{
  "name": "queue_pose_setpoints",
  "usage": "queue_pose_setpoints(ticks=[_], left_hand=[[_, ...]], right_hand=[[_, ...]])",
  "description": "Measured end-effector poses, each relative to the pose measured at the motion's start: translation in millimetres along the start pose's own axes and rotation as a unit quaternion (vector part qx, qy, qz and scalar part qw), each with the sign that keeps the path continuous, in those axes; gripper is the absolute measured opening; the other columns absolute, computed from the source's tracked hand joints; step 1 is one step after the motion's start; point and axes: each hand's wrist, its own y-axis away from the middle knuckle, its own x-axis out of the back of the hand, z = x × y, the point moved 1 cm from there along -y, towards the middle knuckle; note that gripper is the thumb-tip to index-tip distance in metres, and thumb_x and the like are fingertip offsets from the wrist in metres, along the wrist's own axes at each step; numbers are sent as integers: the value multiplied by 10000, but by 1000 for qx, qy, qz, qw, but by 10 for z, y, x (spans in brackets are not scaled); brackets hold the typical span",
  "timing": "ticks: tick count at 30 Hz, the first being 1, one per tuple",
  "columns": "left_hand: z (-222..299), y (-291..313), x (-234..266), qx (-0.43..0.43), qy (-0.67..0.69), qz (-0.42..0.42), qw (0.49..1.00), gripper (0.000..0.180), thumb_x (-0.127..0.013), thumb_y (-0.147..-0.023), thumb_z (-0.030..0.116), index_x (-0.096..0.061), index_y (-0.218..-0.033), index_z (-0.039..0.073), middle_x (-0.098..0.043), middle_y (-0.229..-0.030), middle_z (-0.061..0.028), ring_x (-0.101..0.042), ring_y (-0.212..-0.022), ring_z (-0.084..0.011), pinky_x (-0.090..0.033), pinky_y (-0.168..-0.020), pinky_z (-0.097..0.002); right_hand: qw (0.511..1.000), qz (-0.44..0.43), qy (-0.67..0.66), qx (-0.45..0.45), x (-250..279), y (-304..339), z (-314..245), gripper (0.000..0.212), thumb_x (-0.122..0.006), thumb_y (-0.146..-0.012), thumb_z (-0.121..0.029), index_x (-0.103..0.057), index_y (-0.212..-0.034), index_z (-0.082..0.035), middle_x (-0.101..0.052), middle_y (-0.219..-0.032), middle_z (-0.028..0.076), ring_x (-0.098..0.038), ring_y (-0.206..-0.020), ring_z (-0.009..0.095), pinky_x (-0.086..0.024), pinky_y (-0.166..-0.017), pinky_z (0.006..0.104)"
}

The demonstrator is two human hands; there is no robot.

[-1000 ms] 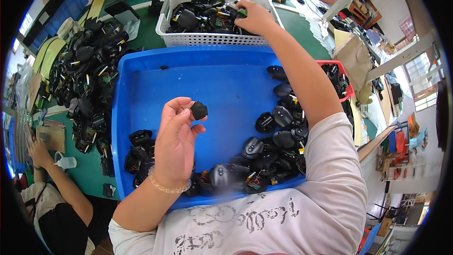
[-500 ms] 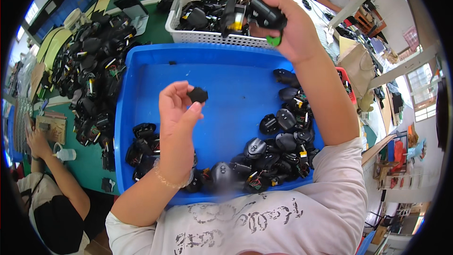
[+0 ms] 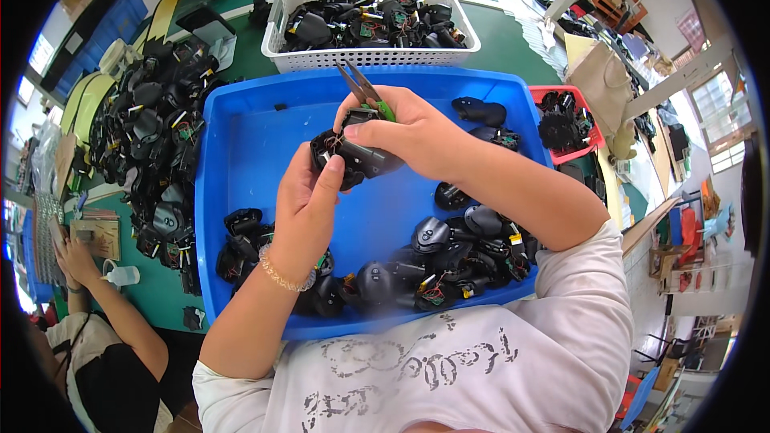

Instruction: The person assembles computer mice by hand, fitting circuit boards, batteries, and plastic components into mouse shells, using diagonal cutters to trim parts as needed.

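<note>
Over the blue tray [image 3: 257,144], both my hands grip an opened black computer mouse [image 3: 373,162] with thin wires showing inside. My left hand [image 3: 307,204] pinches its left side between thumb and fingers. The far and right side is in my right hand [image 3: 417,132], thumb pressed on the shell. That same hand also keeps hold of green-handled pliers [image 3: 365,90], their pointed metal jaws aimed up and away. Whether the small dark piece is still in my left fingers cannot be made out.
More black mice [image 3: 381,281] lie along the tray's near and right sides. A white basket [image 3: 369,58] of mouse parts stands beyond it, a red basket [image 3: 591,135] to the right. At left is a large heap [image 3: 148,132]; a co-worker's hand [image 3: 76,261] is farther left.
My right hand has come down from above the white basket, bringing a mouse and the pliers to my left hand. The left hand now grips the mouse too.
</note>
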Motion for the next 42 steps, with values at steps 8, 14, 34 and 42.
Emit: queue_pose_setpoints(ticks=[8, 14, 34, 42], left_hand=[[-45, -59, 26, 108, 70, 8, 992, 509, -442, -939, 434, -359, -1242, 33, -441, -1131, -96, -513, -869, -127, -438, -645, -238], [-55, -33, -33, 92, 61, -11, 994, 524, -448, -939, 404, -308, -1277, 30, -421, -1174, -107, -499, -920, -142, -440, -694, -267], [46, 78, -135, 70, 156, 16, 985, 408, -459, -926, 273, -352, -1229, 22, -477, -1121, -97, -528, -884, -152, -411, -736, -290], [67, 151, -153, 11, 87, 15, 996, 420, -456, -918, 285, -353, -1234, 27, -502, -1108, -89, -531, -893, -150, -408, -741, -289]], right_hand=[[971, 221, 43, 75, 782, -649, 98, 170, -618, -820, -173, -604, -958, -76, -601, -826, 16, -539, -747, 85, -426, -636, 258], [892, 426, 126, 87, 2255, -1409, 123, 289, -623, -851, -294, -567, -955, -30, -613, -692, 75, -438, -449, 120, -332, -420, 262], [797, 98, 585, -111, 1638, 699, 599, 219, -603, -852, -189, -615, -1018, -48, -618, -956, 81, -579, -953, 202, -441, -828, 325], [777, 161, 602, -85, 1845, 455, 1013, 459, -709, -752, -271, -588, -1134, -48, -620, -1065, 137, -576, -1029, 273, -444, -879, 333]])
